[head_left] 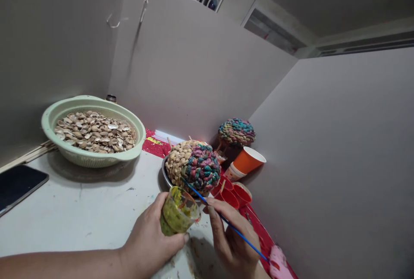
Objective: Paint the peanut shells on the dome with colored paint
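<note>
My left hand is wrapped round a clear plastic cup smeared inside with yellow-green paint, tilted toward the right. In my right hand is a thin blue paintbrush, pinched between thumb and fingers. The brush tip is at the surface of a rounded ball covered in nut shells, just beyond the cup. Bare tan shells cover the ball's left side; purple, red and teal paint covers its right side. The ball rests in a metal bowl, mostly hidden behind it.
A pale green basket of loose shells stands at the left, with a dark phone in front. Behind the ball is another painted shell ball. Red cups and stacked orange paper cups sit on the right, near the grey partition.
</note>
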### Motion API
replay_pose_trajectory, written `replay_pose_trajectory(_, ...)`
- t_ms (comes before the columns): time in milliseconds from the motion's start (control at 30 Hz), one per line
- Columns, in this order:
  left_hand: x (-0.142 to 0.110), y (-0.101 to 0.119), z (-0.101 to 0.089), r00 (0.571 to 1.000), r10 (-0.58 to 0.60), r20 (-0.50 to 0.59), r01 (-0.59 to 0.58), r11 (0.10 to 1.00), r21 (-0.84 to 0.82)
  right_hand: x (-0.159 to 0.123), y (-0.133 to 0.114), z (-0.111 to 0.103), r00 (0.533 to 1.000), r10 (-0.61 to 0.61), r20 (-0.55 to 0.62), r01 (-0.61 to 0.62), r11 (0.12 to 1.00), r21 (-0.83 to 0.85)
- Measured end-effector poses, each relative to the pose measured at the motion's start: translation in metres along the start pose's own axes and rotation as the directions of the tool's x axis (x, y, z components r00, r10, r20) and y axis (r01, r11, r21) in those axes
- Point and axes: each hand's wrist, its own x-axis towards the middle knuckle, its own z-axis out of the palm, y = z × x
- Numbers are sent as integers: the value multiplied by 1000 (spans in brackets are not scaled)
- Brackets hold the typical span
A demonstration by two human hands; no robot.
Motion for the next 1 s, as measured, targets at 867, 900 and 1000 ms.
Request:
replay_pose_trajectory(867, 0, 2, 2, 1000, 6, -18, -6, 1000, 10, 10, -1, -5, 996, -73, 51, 76, 996, -52)
replay_pose_trajectory(900, 1, 2, 2, 1000, 4, -17, -4, 1000, 9, 10, -2, -6, 996, -73, 49, 75, 996, -53)
replay_pose_trajectory(1000, 2, 2, 3, 1000, 1, -20, 0, 1000, 17, 9, -4, -6, 998, -55, 39, 57, 997, -48)
